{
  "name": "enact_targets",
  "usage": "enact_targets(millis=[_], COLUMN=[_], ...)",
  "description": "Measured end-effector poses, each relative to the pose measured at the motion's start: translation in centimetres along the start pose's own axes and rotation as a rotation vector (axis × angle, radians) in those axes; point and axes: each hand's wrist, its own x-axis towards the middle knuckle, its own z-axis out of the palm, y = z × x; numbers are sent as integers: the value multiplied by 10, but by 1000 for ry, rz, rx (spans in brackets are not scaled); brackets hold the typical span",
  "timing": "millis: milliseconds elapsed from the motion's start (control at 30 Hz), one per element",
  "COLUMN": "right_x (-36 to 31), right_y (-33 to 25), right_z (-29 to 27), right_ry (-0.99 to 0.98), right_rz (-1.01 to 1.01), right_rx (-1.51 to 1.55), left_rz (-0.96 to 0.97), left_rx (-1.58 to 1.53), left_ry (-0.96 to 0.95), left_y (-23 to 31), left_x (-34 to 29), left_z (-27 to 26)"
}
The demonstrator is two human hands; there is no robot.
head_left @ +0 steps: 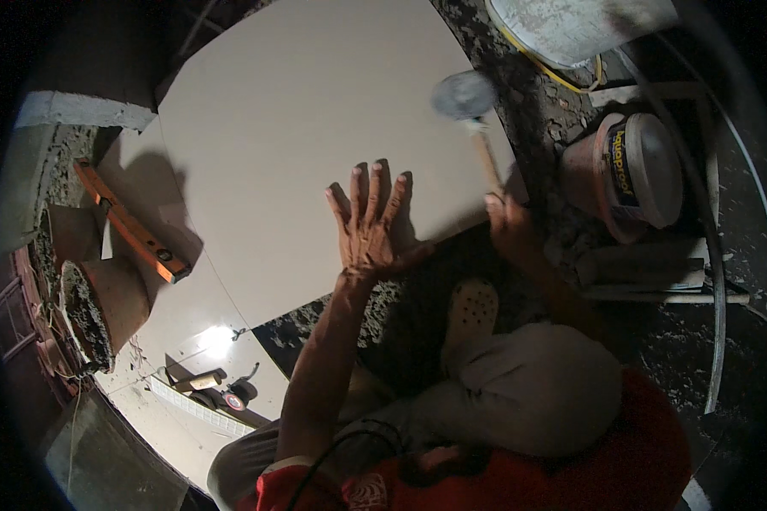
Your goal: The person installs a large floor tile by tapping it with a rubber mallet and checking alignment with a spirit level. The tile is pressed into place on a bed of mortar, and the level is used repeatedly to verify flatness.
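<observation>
A large cream floor tile (264,128) lies in front of me. My left hand (366,226) presses flat on it near its front edge, fingers spread. My right hand (511,226) is closed round the wooden handle of a mallet (466,95), whose grey head is over the tile's right part. The head looks slightly blurred, and I cannot tell whether it touches the tile. Dark, rough mortar (375,315) shows along the tile's near edge.
An orange spirit level (132,221) rests on the tiles at left, beside mortar-crusted buckets (102,298). Small tools (217,392) lie at lower left. At right are a pink-and-white bucket (648,166), a hose (714,324) and, farther back, a white bucket (571,30).
</observation>
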Motion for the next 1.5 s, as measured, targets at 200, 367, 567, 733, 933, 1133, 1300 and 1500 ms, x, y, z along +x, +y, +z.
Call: enact_targets(millis=[200,367,567,733,933,1133,1300,1500], right_x=[-25,-48,-65,-67,0,49,78,83], right_y=[12,13,41,44,11,-50,-64,-58], right_z=[-10,-4,-15,-4,-1,1,34,79], right_ry=[481,-39,294,-22,88,12,-15,-170], right_rz=[50,3,-134,-71,-125,5,27,-358], right_rx=[351,-13,46,-83,76,299,382,-229], left_rz=[-27,-74,-26,-35,76,-293,-851,-1014], left_rx=[-70,-84,-67,-27,-86,17,70,27], left_ry=[-28,-131,-15,-80,47,253,426,467], left_y=[3,0,-1,-2,-19,-99,-182,-193], left_x=[-1,4,2,4,1,2,-20,-37], left_z=[-5,-6,-1,-2,4,-5,-23,-19])
